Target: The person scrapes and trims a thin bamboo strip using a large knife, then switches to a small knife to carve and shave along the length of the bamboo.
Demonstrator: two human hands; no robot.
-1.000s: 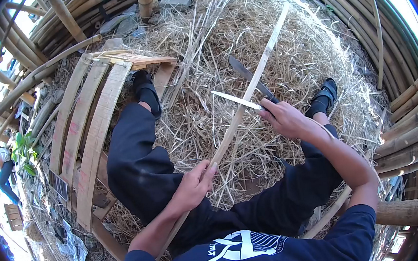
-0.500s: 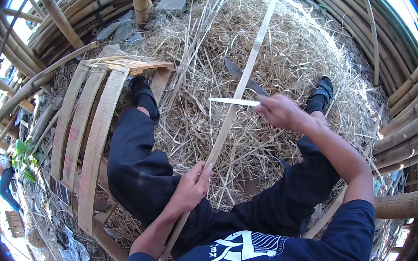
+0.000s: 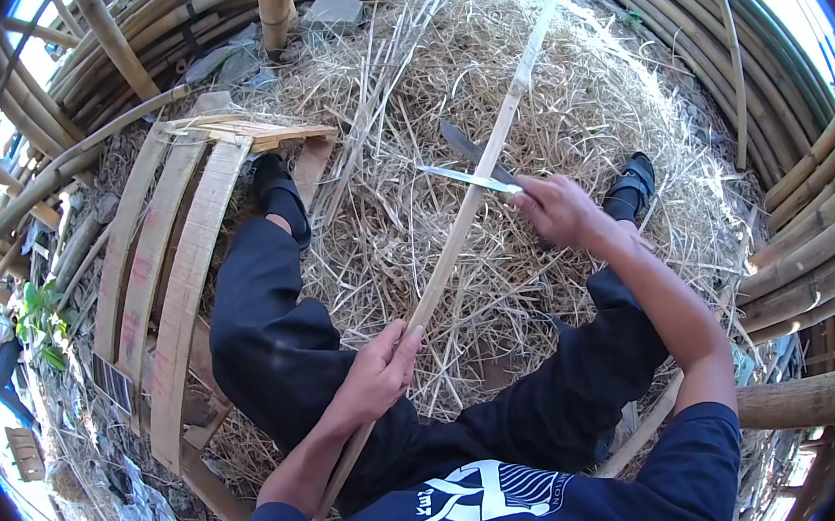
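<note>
A long, pale bamboo strip (image 3: 455,237) runs from under my left arm up across the straw-like shavings. My left hand (image 3: 378,373) is wrapped around its lower part. In my right hand (image 3: 561,208) is a knife (image 3: 468,177), its bright blade lying across the strip around mid-length, seemingly touching it. Behind the strip, a dark blade (image 3: 461,142) slants over the shavings; its other end is hidden near my right hand.
Dry shavings (image 3: 582,94) cover the ground between my feet. To the left stands a slatted wooden frame (image 3: 188,273). Stacked bamboo poles (image 3: 696,23) line the sides and back. Farther left, a person (image 3: 3,366) is partly visible.
My right hand and the knife have moved slightly up along the strip, and the blade's angle has changed. My left hand keeps its grip. The whole view has shifted a little.
</note>
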